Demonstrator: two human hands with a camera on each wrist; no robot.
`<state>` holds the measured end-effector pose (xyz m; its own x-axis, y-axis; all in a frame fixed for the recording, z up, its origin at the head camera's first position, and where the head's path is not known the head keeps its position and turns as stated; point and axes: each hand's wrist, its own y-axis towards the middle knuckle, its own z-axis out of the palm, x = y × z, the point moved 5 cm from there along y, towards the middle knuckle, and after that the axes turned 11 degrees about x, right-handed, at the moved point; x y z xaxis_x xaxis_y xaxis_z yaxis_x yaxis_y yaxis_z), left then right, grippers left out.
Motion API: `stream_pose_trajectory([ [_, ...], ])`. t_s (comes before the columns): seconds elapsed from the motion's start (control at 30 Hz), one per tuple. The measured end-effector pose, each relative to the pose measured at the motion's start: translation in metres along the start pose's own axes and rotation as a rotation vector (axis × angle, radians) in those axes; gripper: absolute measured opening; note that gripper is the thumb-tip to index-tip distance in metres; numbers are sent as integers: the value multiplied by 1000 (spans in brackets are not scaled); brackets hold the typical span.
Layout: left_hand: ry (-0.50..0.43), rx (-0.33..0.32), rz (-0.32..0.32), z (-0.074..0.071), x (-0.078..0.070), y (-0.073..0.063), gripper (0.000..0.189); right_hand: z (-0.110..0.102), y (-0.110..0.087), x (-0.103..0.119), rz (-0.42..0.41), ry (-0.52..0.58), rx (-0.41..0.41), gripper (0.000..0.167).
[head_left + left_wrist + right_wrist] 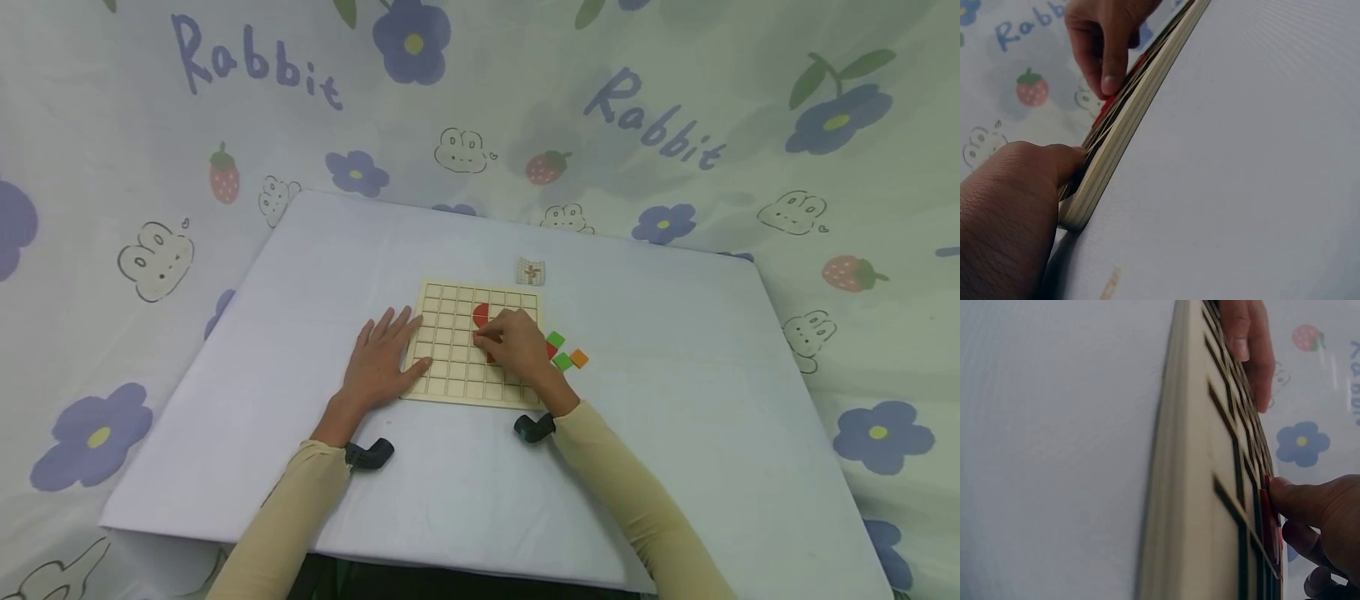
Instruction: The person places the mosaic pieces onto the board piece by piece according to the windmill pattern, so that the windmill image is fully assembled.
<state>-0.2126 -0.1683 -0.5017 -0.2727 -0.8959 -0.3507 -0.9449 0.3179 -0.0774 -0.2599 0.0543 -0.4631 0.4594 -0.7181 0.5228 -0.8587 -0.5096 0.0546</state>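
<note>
A pale wooden grid board [448,386] lies flat on the white table. My left hand [381,360] rests on its left edge, fingers spread and straight, thumb over the lower left part. Over the right half of the board, my right hand [517,346] pinches a small red piece [476,335] between thumb and fingertips, down at the grid. Just above it, a rounded red piece [481,315] lies in the grid. Another bit of red [491,357] shows below the fingers, mostly hidden by the hand. In the right wrist view, the thumb touches red pieces [1268,519] on the board.
Right of the board lie several loose tiles: a green tile [556,339], a second green tile [562,362], an orange tile [579,358] and a partly covered red tile [551,351]. A small patterned card [531,272] lies behind the board. A printed curtain [480,100] hangs behind the table.
</note>
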Motion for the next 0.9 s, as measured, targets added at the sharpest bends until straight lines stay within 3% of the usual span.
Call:
stream_pose_trajectory([
  [0.13,-6,-5,5,2,-1,1,79,3,2,-3,-23,-38,-7,13],
  [0.4,-14,-12,18,2,-2,2,79,-12,-6,-12,-13,67,-20,16],
  [0.63,-13,-25,12,0,1,1,78,-2,-3,-10,-70,-145,108,28],
  [0.9,-8,-29,16,0,-1,1,78,-1,3,2,-103,-218,54,16],
])
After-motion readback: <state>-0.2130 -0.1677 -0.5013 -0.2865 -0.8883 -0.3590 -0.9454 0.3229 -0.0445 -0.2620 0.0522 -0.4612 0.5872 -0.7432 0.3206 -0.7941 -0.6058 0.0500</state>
